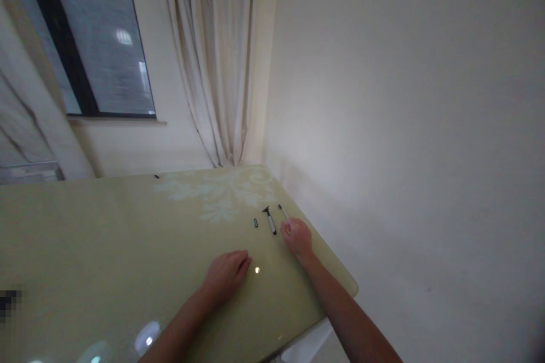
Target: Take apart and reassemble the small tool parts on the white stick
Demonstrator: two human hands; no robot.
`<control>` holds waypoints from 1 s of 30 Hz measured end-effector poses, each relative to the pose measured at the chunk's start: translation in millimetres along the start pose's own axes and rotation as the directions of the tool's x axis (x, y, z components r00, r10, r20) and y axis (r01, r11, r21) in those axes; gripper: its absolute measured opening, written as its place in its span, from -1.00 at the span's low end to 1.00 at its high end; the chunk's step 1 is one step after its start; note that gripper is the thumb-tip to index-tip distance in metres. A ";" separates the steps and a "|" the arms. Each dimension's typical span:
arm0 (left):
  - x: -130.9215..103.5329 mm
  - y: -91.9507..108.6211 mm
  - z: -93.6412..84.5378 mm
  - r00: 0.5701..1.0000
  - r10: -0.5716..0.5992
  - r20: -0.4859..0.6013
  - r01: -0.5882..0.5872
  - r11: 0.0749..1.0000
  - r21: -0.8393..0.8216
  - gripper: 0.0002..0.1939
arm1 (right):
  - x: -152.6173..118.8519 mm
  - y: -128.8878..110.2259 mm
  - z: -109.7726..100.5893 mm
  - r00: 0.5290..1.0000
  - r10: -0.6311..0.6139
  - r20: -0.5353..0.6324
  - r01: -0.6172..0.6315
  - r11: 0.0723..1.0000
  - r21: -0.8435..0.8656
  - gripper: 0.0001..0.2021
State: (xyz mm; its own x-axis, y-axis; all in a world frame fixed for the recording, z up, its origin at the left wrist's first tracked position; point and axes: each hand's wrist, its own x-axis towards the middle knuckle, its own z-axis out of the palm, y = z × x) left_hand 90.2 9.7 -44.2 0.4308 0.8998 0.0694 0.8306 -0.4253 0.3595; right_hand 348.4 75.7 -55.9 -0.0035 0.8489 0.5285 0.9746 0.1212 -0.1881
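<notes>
My right hand (297, 236) is closed on a toothbrush (284, 212) with a pale, thin handle and a dark head that points away from me. Its lower handle is hidden in the fingers. Just left of that hand, a razor (271, 222) with a grey and black handle lies on the table, head at the far end. Beside the razor is a small dark cylinder (256, 223), perhaps a battery. My left hand (227, 275) rests on the tabletop nearer to me, fingers curled together, with nothing visible in it.
The glossy yellowish table (106, 249) has a pale floral pattern and a rounded right corner. A tiny dark object (156, 176) lies by its far edge. A wall (404, 125) runs along the right side; curtains (213, 68) hang behind.
</notes>
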 end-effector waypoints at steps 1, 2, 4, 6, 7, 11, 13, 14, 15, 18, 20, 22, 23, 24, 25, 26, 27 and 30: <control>0.6 0.7 -0.1 1.000 0.007 0.015 -0.008 1.000 0.022 -0.57 | -0.1 -0.9 -1.1 0.999 -0.007 0.036 0.008 0.999 -0.033 -0.68; 1.4 1.5 -0.2 0.999 0.016 0.033 -0.017 0.999 0.039 -0.54 | -0.2 -1.8 -2.3 0.998 -0.013 0.069 0.017 0.998 -0.061 -0.68; 3.2 3.9 -0.3 0.997 0.025 0.069 -0.029 0.998 0.062 -0.49 | -0.4 -3.3 -4.5 0.993 -0.017 0.114 0.028 0.995 -0.098 -0.69; 5.0 7.8 -0.8 0.994 0.026 0.104 -0.034 0.996 0.078 -0.46 | -0.6 -3.9 -7.0 0.991 -0.020 0.132 0.034 0.993 -0.112 -0.68; 5.8 10.2 -1.1 0.993 0.030 0.116 -0.040 0.996 0.086 -0.46 | -0.6 -3.9 -8.3 0.990 -0.024 0.137 0.039 0.993 -0.113 -0.68; 8.1 19.7 -1.9 0.992 0.026 0.121 -0.039 0.994 0.101 -0.46 | -0.7 -2.3 -14.5 0.986 -0.036 0.164 0.056 0.991 -0.121 -0.66; 9.2 23.4 -1.2 0.993 0.018 0.118 -0.030 0.995 0.095 -0.45 | -0.7 -1.1 -16.9 0.986 -0.021 0.163 0.044 0.989 -0.138 -0.66; 9.7 25.0 -0.6 0.993 0.018 0.116 -0.028 0.996 0.090 -0.45 | -0.6 -0.5 -17.8 0.987 -0.013 0.160 0.037 0.988 -0.148 -0.66; 10.3 26.4 0.1 0.993 0.019 0.115 -0.029 0.996 0.086 -0.45 | -0.6 0.1 -18.4 0.988 -0.006 0.155 0.030 0.987 -0.157 -0.65; 11.5 29.5 2.3 0.994 0.013 0.109 -0.021 0.997 0.079 -0.45 | -0.5 1.9 -18.8 0.989 0.000 0.146 0.025 0.985 -0.172 -0.64; 12.0 30.7 3.6 0.994 0.004 0.106 -0.012 0.997 0.077 -0.47 | -0.8 3.1 -18.3 0.990 0.008 0.141 0.017 0.985 -0.173 -0.63; 12.5 31.3 5.0 0.994 -0.007 0.105 -0.001 0.997 0.075 -0.47 | -1.5 4.3 -17.4 0.990 0.019 0.137 0.006 0.984 -0.176 -0.62; 12.9 31.3 5.6 0.994 -0.011 0.104 0.003 0.997 0.074 -0.47 | -2.0 4.9 -16.7 0.990 0.024 0.136 0.001 0.984 -0.177 -0.62; 13.4 31.3 6.2 0.994 -0.015 0.104 0.008 0.997 0.073 -0.46 | -2.6 5.5 -16.1 0.991 0.027 0.134 -0.003 0.984 -0.177 -0.62; 13.9 31.3 6.7 0.994 -0.019 0.104 0.012 0.997 0.072 -0.46 | -3.2 6.1 -15.3 0.990 0.026 0.135 -0.002 0.984 -0.176 -0.62; 14.5 31.3 7.3 0.994 -0.025 0.103 0.018 0.997 0.071 -0.46 | -3.8 6.5 -14.5 0.990 0.025 0.136 -0.001 0.985 -0.174 -0.61; 15.0 31.2 7.7 0.994 -0.033 0.103 0.025 0.997 0.071 -0.45 | -4.3 6.9 -13.8 0.990 0.025 0.139 -0.001 0.985 -0.173 -0.61; 15.3 31.2 8.8 0.992 -0.059 0.107 0.051 0.996 0.072 -0.44 | -5.2 6.8 -12.2 0.990 0.027 0.140 -0.003 0.986 -0.166 -0.60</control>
State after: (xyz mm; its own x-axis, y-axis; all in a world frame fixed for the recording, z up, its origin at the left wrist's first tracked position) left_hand 125.8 9.3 -40.1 0.4166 0.9076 -0.0521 0.8747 -0.3846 0.2949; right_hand 357.8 65.8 -49.7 -0.0089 0.9156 0.4020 0.9983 0.0314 -0.0495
